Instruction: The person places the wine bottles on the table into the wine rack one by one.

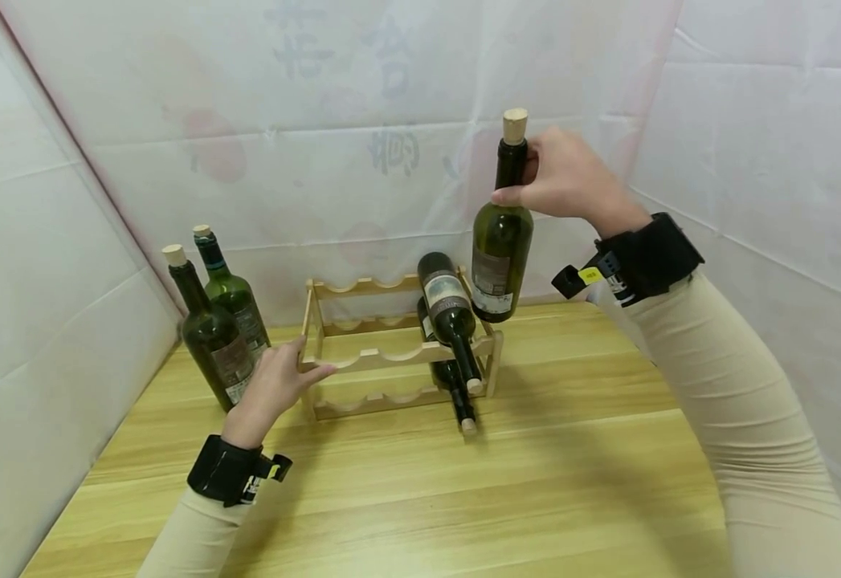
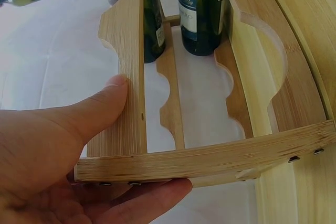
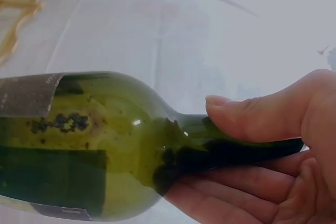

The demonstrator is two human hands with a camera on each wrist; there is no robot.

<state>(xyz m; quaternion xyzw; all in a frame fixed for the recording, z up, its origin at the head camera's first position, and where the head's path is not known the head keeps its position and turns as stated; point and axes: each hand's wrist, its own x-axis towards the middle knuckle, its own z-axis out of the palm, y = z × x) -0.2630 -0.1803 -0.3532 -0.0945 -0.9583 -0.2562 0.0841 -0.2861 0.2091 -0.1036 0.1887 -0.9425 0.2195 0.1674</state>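
My right hand point(image 1: 565, 175) grips a corked green bottle point(image 1: 501, 241) by its neck, upright above the right end of the wooden rack point(image 1: 384, 360). In the right wrist view the thumb and fingers of the right hand point(image 3: 262, 150) wrap the neck of that bottle point(image 3: 121, 145). My left hand point(image 1: 270, 393) holds the rack's left front corner; in the left wrist view its thumb lies on the front rail point(image 2: 123, 124), fingers under the end bar. One bottle point(image 1: 447, 301) lies on the rack's upper level at the right, another point(image 1: 456, 395) below it, both corks toward me.
Two corked green bottles stand left of the rack, one nearer point(image 1: 214, 345) and one behind point(image 1: 235, 301). The wooden table point(image 1: 420, 498) extends in front of the rack. White cloth point(image 1: 319, 185) hangs behind and at both sides.
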